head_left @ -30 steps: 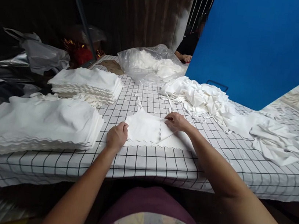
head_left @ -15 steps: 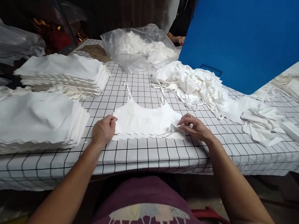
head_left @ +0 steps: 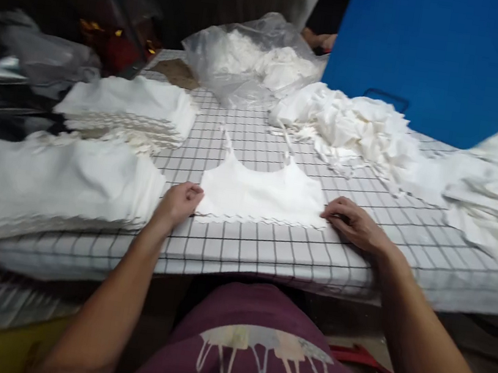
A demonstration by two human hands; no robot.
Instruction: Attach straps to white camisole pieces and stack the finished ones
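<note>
A white camisole top [head_left: 261,194] with thin straps lies spread on the checked tablecloth [head_left: 267,254], its wavy hem toward me. My left hand [head_left: 181,201] pinches its left side edge with closed fingers. At the opposite lower corner, my right hand [head_left: 355,223] has thumb and fingers closed on the edge. The straps stretch away from me across the cloth. Left of my left hand sits a neat stack of white garment pieces [head_left: 74,177], with a second stack [head_left: 130,105] behind it.
A loose heap of white garments [head_left: 351,120] lies at the back right, with more crumpled ones [head_left: 493,196] farther right. Behind stands a clear plastic bag [head_left: 257,64] of white cloth. A large blue panel [head_left: 433,64] blocks the back right. Part of another person's hand [head_left: 318,39] shows beside it.
The right side of the camisole top, folded or bunched under my right hand before, now lies flat. My right hand has moved outward to its corner. The view has shifted slightly.
</note>
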